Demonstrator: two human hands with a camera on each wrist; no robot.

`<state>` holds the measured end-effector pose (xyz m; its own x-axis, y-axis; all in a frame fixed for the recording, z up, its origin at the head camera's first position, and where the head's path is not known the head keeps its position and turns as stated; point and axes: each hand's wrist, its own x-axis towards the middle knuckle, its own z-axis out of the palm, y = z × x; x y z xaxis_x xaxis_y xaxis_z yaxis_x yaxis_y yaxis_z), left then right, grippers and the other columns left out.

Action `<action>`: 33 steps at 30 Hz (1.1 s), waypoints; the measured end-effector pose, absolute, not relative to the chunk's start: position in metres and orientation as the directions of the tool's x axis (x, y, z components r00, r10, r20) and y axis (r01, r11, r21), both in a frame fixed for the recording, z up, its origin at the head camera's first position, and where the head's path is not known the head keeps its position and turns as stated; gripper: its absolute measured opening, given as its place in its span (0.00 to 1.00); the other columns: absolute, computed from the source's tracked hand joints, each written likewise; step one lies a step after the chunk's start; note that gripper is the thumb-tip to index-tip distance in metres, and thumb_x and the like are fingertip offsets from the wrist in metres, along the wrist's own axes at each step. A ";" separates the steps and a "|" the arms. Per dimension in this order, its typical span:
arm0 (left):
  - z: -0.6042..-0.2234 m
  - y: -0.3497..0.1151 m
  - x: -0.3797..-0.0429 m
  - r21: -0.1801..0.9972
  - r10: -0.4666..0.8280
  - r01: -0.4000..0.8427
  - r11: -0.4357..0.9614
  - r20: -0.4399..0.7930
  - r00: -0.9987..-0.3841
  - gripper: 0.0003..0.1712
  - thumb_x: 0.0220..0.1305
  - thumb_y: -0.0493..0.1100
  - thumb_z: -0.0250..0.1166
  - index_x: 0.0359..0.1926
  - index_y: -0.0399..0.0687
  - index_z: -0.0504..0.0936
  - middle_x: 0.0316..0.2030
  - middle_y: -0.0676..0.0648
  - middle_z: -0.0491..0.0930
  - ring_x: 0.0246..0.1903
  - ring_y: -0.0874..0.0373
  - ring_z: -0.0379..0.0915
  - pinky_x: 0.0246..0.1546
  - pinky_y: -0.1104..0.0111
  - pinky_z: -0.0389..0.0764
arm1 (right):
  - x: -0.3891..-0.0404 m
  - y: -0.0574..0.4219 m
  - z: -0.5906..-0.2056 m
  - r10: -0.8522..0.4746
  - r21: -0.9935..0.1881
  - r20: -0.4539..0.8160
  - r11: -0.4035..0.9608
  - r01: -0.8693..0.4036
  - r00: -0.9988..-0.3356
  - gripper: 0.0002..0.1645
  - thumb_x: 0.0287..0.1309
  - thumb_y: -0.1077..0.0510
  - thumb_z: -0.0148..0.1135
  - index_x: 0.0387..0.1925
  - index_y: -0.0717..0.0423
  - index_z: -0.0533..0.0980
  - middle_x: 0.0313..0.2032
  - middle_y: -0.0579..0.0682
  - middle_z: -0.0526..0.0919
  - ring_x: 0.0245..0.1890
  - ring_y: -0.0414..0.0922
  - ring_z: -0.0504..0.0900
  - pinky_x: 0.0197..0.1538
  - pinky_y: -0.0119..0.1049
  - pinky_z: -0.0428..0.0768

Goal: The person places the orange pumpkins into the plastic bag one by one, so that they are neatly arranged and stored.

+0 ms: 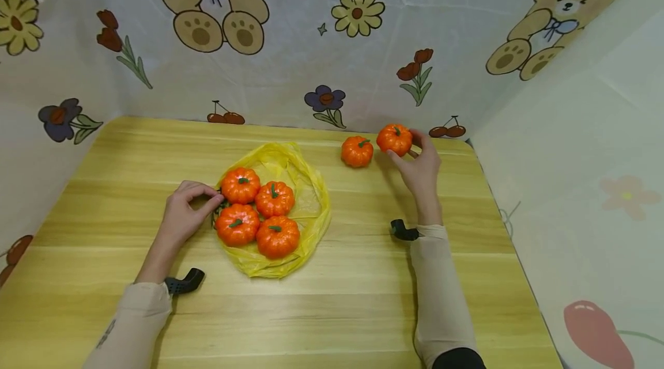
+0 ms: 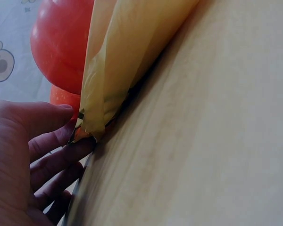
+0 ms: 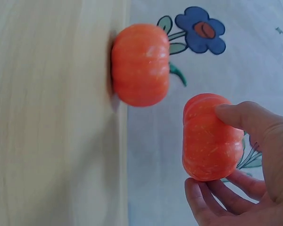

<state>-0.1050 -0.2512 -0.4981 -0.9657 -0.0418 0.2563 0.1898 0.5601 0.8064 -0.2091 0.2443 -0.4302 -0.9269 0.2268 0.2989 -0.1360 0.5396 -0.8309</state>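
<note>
My right hand grips a small orange pumpkin with a green stem between thumb and fingers. In the right wrist view this pumpkin is raised off the table. A second pumpkin stands on the table just left of it, near the back edge. On the left, the thumb and fingertips of my left hand pinch the rim of a yellow plastic bag. The bag is spread out round, and several pumpkins sit grouped in its left half. Up close, the pinched rim shows dark markings.
The wooden table ends at a white patterned cloth hung behind it. More cloth hangs along the right side. A black camera mount juts from the left wrist, another from the right.
</note>
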 end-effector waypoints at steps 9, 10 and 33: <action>-0.500 -0.253 -0.104 0.806 -0.043 0.194 0.559 0.262 -0.964 0.05 0.67 0.42 0.75 0.37 0.44 0.90 0.42 0.43 0.87 0.47 0.72 0.68 0.52 0.79 0.65 | -0.202 0.221 -0.420 0.118 -0.800 0.338 0.558 -0.219 -0.934 0.43 0.53 0.58 0.83 0.68 0.60 0.73 0.65 0.57 0.79 0.64 0.52 0.78 0.65 0.49 0.82; -0.500 -0.252 -0.104 0.807 -0.042 0.197 0.557 0.264 -0.964 0.05 0.67 0.42 0.75 0.37 0.44 0.90 0.42 0.42 0.87 0.47 0.72 0.68 0.52 0.79 0.65 | -0.202 0.219 -0.419 0.104 -0.795 0.344 0.561 -0.231 -0.933 0.43 0.53 0.58 0.83 0.68 0.60 0.73 0.65 0.57 0.79 0.64 0.52 0.78 0.65 0.49 0.82; -0.497 -0.252 -0.104 0.805 -0.038 0.202 0.557 0.268 -0.963 0.06 0.67 0.42 0.75 0.37 0.44 0.90 0.43 0.42 0.87 0.47 0.72 0.68 0.52 0.79 0.65 | -0.201 0.159 -0.411 -0.086 -0.794 0.337 0.509 -0.332 -0.937 0.43 0.54 0.54 0.83 0.69 0.56 0.73 0.64 0.53 0.80 0.63 0.50 0.78 0.66 0.49 0.80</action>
